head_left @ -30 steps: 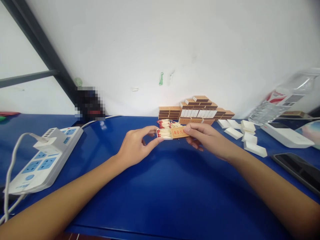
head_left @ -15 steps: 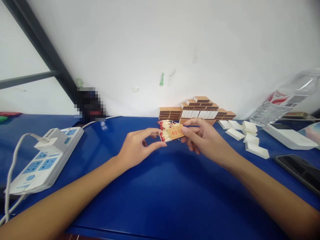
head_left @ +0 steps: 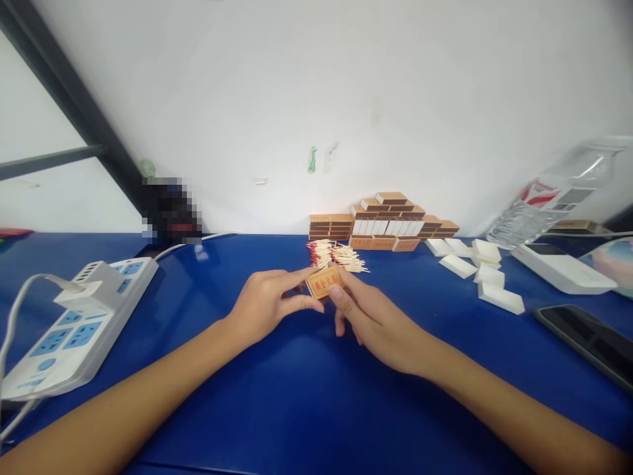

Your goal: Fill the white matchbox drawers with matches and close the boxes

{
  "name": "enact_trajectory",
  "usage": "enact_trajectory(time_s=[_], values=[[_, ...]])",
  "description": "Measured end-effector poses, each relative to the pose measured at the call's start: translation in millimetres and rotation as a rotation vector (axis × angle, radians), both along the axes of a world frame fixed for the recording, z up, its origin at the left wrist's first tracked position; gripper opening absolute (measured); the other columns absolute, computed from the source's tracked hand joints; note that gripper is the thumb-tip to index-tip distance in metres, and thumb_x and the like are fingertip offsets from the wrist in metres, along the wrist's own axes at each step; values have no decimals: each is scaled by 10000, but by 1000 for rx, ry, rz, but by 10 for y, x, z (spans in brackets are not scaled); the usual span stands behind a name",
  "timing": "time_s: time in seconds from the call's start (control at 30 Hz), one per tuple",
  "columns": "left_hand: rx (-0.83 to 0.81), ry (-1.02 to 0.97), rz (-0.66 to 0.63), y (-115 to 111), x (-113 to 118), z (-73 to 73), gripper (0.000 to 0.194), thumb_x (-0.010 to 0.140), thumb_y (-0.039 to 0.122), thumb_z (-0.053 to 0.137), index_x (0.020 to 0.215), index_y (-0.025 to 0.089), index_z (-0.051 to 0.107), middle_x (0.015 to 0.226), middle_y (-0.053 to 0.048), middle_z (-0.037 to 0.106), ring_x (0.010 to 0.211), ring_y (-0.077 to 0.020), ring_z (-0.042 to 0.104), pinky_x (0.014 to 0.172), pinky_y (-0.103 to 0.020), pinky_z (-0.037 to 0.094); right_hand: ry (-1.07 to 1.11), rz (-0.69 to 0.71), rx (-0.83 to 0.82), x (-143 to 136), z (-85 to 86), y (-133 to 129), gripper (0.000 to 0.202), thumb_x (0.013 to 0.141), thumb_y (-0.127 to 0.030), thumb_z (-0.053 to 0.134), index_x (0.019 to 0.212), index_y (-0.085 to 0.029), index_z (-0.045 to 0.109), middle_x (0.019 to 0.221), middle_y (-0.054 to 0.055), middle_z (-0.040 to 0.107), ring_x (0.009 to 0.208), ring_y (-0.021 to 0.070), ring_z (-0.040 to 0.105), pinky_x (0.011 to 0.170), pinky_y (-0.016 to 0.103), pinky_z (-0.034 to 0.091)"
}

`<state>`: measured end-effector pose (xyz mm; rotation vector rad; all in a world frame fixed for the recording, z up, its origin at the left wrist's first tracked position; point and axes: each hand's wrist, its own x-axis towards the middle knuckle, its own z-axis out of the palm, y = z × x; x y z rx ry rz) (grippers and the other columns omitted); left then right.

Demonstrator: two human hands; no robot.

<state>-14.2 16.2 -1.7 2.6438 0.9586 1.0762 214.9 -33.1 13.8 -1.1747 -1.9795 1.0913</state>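
Observation:
Between my two hands is a small orange-yellow matchbox with red lettering, tilted above the table. My left hand pinches its left end between thumb and fingers. My right hand grips the right side, thumb on the printed face. No match heads show at the box's left end. Just behind the box lie loose red-headed matches in a pile on the blue table. Farther back, against the wall, several matchboxes are stacked in a stepped pile, some with white ends facing out.
White empty-looking tray pieces lie scattered to the right. Beyond them are a clear plastic bottle, a white device and a dark phone. A power strip with a plugged-in white cable lies on the left of the blue table.
The matchbox cover has slid left over the match-filled tray, hiding the match heads. My right hand has moved left and closer to my left hand. The view has shifted slightly.

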Motion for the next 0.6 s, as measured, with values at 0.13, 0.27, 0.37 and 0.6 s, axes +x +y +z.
enact_trajectory(time_s=[0.13, 0.27, 0.37, 0.6], values=[[86, 29, -30, 2, 8, -5, 600, 908, 640, 656, 1319, 210, 734, 726, 5, 698, 607, -123, 611, 583, -233, 469, -129, -47, 31, -24, 1, -45, 707, 1089, -625, 290, 1612, -149, 288, 889, 80, 713, 843, 256, 683, 786, 405, 522], [73, -47, -50, -12, 66, 22, 588, 865, 618, 724, 1264, 187, 741, 840, -18, 764, 661, -132, 653, 634, -245, 517, -151, -66, 65, -25, -7, -45, 756, 1097, -595, 294, 1685, -142, 150, 1171, 157, 728, 1104, 312, 679, 927, 473, 518], [7, -120, -43, 10, 127, 56, 532, 811, 600, 798, 1141, 185, 765, 901, -28, 791, 715, -145, 687, 669, -255, 545, -126, -70, 79, 7, 16, -14, 737, 1095, -598, 302, 1682, -167, 191, 1310, 160, 700, 1166, 319, 672, 971, 491, 517], [-18, -124, -39, 53, 231, 99, 546, 744, 645, 834, 1040, 191, 771, 847, -14, 778, 711, -148, 678, 647, -258, 527, -166, -94, 156, 71, 42, 26, 703, 1091, -604, 294, 1643, -169, 301, 1357, 167, 697, 1192, 343, 680, 983, 493, 513]])
